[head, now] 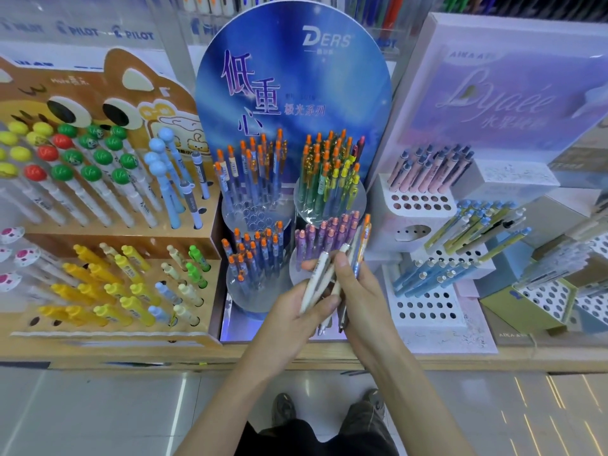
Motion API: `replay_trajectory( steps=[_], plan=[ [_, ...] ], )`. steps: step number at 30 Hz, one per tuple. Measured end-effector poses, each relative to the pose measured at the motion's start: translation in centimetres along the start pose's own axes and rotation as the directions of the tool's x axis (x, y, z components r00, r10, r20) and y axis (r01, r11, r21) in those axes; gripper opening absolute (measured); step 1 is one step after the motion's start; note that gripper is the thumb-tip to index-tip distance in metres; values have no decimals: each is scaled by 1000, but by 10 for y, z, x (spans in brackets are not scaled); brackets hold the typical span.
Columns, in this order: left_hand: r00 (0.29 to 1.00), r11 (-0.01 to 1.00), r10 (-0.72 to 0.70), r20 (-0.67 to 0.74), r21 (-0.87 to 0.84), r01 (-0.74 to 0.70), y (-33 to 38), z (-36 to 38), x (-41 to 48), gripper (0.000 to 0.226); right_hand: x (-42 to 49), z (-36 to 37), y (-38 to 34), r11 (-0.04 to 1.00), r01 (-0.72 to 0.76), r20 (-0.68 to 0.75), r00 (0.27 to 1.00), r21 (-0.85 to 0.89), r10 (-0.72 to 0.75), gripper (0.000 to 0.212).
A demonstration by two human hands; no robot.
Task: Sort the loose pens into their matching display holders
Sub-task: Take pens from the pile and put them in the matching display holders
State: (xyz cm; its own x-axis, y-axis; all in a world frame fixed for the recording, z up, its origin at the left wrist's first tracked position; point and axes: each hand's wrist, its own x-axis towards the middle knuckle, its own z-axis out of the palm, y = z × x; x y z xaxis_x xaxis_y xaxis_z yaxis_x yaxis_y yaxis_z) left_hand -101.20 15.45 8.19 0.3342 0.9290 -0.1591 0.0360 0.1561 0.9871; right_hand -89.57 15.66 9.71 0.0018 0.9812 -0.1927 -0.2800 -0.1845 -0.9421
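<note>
My left hand [297,311] grips a bunch of loose pens, among them cream-white ones [315,281]. My right hand [357,291] holds more of the bunch, including a blue pen with an orange top [362,245], its thumb lying over the white pens. Both hands meet in front of the blue Ders display [292,77]. That stand carries round clear holders of orange-topped blue pens [250,179], green and yellow pens [329,179] and purple pens [329,235]. The lower pen tips stick out below my hands.
A brown cartoon-animal stand [98,93] at left holds ball-topped and yellow pens. At right a white and lilac display [493,93] has perforated tiers with pink, blue and olive pens. The wooden shelf edge [131,357] runs across; tiled floor and my shoes lie below.
</note>
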Motion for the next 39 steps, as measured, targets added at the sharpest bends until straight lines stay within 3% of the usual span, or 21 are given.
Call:
replay_trajectory(
  steps=[3,7,9,12,15,20,26,39],
  plan=[
    [999,997,-11,-37,-71,9,1,-8,-3,13,0,0,5,999,28,49,998,33,-29,34],
    [979,997,-2,-205,-75,-13,-4,-25,-16,28,4,0,12,989,99,-204,971,-111,-121,29],
    [959,997,-20,-283,-75,-1,-10,-37,-25,29,4,1,17,978,78,-248,960,-192,-126,42],
    [923,997,-56,-382,-78,28,-20,-55,-39,32,0,15,26,969,89,-95,989,-232,-114,32],
    [881,997,-72,-467,-65,47,-30,-73,-51,32,6,32,35,894,188,-2,978,-407,-207,23],
    [838,999,-42,-544,-29,32,-38,-91,-56,36,19,39,42,765,275,22,946,-582,-322,14],
    [792,999,-48,-609,-31,37,-45,-91,-54,37,35,37,49,638,252,22,938,-728,-346,14],
    [773,996,-74,-630,-80,30,-45,-87,-52,40,37,34,68,636,220,61,963,-739,-262,23]
  ],
)
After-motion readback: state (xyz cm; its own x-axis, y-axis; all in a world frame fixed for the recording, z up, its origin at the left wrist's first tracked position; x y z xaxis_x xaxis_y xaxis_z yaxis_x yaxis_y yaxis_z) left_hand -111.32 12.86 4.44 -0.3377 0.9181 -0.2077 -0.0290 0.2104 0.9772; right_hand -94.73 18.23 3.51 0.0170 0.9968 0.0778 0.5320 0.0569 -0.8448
